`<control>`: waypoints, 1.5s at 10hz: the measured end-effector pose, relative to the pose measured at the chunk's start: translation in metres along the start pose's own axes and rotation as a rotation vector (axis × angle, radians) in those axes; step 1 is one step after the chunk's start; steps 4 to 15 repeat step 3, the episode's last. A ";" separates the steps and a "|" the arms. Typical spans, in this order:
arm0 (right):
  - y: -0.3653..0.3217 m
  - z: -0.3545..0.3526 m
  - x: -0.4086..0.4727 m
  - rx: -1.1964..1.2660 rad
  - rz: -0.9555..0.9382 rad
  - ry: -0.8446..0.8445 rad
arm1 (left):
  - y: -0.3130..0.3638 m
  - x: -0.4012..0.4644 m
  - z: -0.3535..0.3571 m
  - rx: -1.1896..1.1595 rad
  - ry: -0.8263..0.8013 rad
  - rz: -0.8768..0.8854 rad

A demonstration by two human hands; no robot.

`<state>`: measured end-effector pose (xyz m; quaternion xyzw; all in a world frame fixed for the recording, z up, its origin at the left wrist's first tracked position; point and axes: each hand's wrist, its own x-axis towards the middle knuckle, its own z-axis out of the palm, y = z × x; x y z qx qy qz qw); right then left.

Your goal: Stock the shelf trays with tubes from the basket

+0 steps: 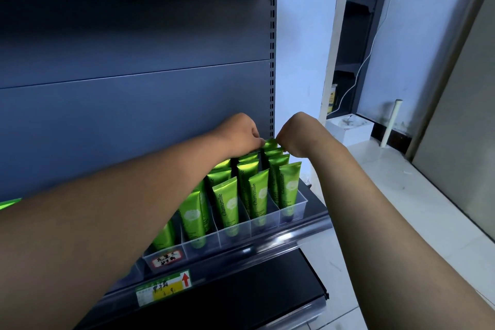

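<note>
Several green "Chamomile" tubes [256, 195] stand upright in rows inside a clear divided tray [292, 215] on the dark shelf. My left hand [241, 134] and my right hand [297, 136] both reach to the back of the tray. Together they pinch the top edge of the rearmost green tube [270, 144] in the right-hand row, one hand at each side of it. The basket is out of view.
The tray carries a handwritten label [167, 258], and a price tag [163, 288] with a red arrow sits on the shelf's front rail. Another dark shelf [241, 300] lies below. To the right are a white wall, a white box [348, 126] and a pale tiled floor.
</note>
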<state>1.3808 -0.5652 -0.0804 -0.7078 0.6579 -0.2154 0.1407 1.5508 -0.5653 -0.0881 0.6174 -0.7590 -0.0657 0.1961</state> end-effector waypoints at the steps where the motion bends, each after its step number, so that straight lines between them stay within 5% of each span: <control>1: -0.002 0.000 0.001 -0.007 -0.008 0.039 | 0.001 -0.011 -0.006 0.044 0.030 0.007; 3: -0.023 -0.008 -0.010 -0.134 -0.057 0.081 | 0.003 -0.058 -0.031 0.049 0.195 0.079; 15: -0.023 -0.008 -0.010 -0.134 -0.057 0.081 | 0.003 -0.058 -0.031 0.049 0.195 0.079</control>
